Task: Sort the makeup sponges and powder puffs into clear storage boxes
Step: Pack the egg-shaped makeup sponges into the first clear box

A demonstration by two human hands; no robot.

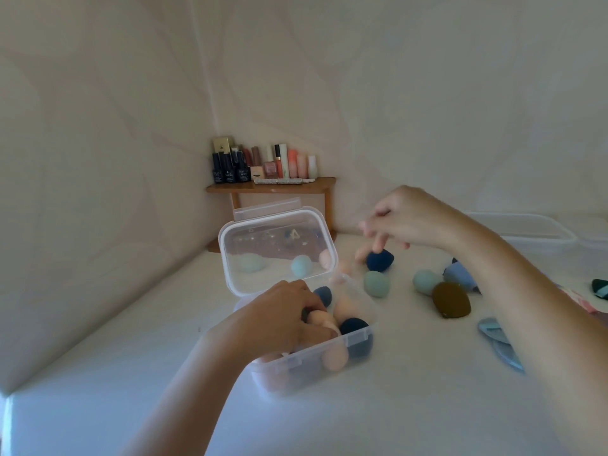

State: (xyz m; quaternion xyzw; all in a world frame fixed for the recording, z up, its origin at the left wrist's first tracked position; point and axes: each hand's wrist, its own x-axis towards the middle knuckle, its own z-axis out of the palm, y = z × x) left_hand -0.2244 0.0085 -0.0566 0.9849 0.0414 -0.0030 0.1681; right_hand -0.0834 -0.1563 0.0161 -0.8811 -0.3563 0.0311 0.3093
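Note:
A clear storage box point(358, 339) stands in front of me with its hinged lid point(278, 225) raised. Peach and navy makeup sponges lie inside. My left hand point(283, 319) reaches into the box, fingers curled round a peach sponge point(320, 324). My right hand point(406, 222) hovers over the table further back, blurred, fingertips at the top of a navy sponge point(381, 261). Loose on the table are two pale green sponges point(376, 284) point(424, 281), an olive-brown puff point(450, 299) and a light blue puff point(498, 343) partly under my right forearm.
A second clear box point(526, 228) sits at the back right. A small wooden shelf point(273, 187) with several cosmetic bottles stands in the corner behind the lid. Walls close in on the left and back. A dark green item point(600, 287) lies at the right edge.

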